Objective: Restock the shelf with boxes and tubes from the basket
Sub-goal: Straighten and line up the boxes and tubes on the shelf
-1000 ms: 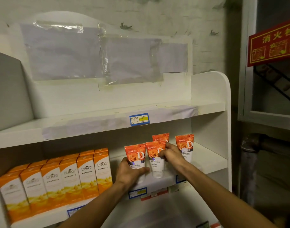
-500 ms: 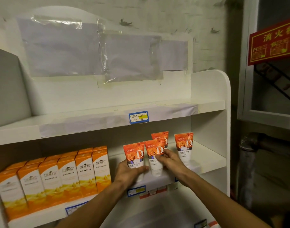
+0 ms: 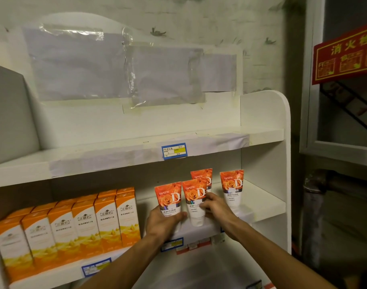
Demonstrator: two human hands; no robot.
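Four orange tubes upright on shelf (image 3: 261,207); saw left hand (image 3: 164,223) gripping leftmost tube (image 3: 168,200), right hand (image 3: 217,207) fingers curled round second tube (image 3: 194,198).

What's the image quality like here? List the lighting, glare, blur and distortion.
Head view: dim, greenish light, dark on the right past the red sign; glare on the plastic sheets taped to the shelf back; wide-angle bending of the shelf edges; orange tubes and both hands sharp, the orange boxes at far left soft.

Four orange tubes (image 3: 231,187), about twelve orange boxes (image 3: 107,222), two price labels (image 3: 174,150).
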